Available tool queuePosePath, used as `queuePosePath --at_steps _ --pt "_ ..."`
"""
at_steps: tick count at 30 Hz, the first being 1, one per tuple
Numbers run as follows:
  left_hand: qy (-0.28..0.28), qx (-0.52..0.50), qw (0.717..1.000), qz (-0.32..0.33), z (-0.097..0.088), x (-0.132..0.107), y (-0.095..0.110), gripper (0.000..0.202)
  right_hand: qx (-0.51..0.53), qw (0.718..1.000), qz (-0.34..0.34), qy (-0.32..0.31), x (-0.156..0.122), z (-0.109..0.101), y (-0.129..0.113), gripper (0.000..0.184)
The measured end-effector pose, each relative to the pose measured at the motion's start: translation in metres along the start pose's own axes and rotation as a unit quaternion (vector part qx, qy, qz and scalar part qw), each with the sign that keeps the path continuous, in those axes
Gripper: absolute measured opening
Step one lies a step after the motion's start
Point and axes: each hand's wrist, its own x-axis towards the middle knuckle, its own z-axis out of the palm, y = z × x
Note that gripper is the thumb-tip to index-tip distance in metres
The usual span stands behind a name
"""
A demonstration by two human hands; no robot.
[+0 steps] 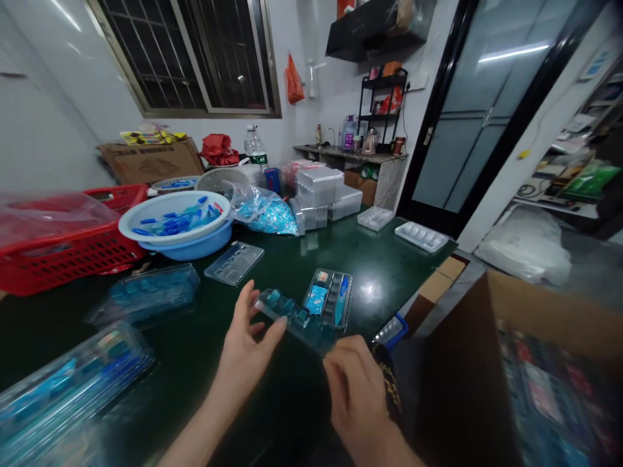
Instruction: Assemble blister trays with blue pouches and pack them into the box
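Observation:
My left hand (246, 344) pinches the left end of a clear plastic blister tray (296, 321) with blue pieces in its cells. My right hand (353, 389) grips the tray's lower right end, and its fingers hide that corner. Just behind the held tray lies an open clear case (327, 301) with a dark frame, holding blue items and small compartments. Its near edge appears to touch the held tray. A bare clear insert (234, 263) rests on the dark green table (374, 259) beyond my left hand. Filled blue blister packs (146, 295) lie to the left.
A white basin of blue pieces (175, 224) sits in a blue basin, next to a red plastic basket (63, 246). A plastic bag of blue bits (260, 211) and stacked clear boxes (316, 194) stand behind. A cardboard box of packaged goods (506, 370) is at the lower right.

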Motion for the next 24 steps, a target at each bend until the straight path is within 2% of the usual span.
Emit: queuePosePath --at_steps 1,3,4,6,9,12,14,17,24 --pt "0.001 0.074 0.994 0.081 0.001 0.005 0.003 0.070 -0.003 1.000 0.000 -0.005 0.005 -0.005 0.004 0.016" --pt "-0.017 0.189 0.955 0.226 0.000 0.017 0.010 0.056 -0.012 0.999 -0.005 -0.032 0.023 -0.018 0.012 0.017" --pt "-0.036 0.216 0.937 0.272 -0.001 0.023 0.014 0.047 -0.016 0.998 -0.009 -0.053 0.036 -0.026 0.017 0.017" --pt "-0.094 0.225 0.921 0.302 -0.002 0.034 0.023 0.027 -0.024 0.994 -0.022 -0.104 0.067 -0.041 0.028 0.015" --pt "-0.158 0.200 0.936 0.241 0.006 0.045 0.033 0.014 -0.030 0.987 -0.022 -0.155 0.119 -0.051 0.046 0.014" --pt "-0.133 0.111 0.978 0.115 0.024 0.050 0.034 0.018 -0.002 0.985 0.003 -0.170 0.160 -0.042 0.069 0.008" --pt "-0.105 0.013 0.994 0.003 0.037 0.053 0.028 0.022 -0.004 0.988 0.025 -0.151 0.173 -0.028 0.088 0.009" --pt "-0.074 -0.091 0.986 -0.120 0.053 0.058 0.013 0.028 -0.044 0.990 0.060 -0.116 0.170 -0.009 0.118 0.027" --pt "-0.035 -0.087 0.974 -0.207 0.070 0.062 -0.026 0.028 -0.094 0.976 0.103 -0.164 0.134 0.018 0.170 0.024"
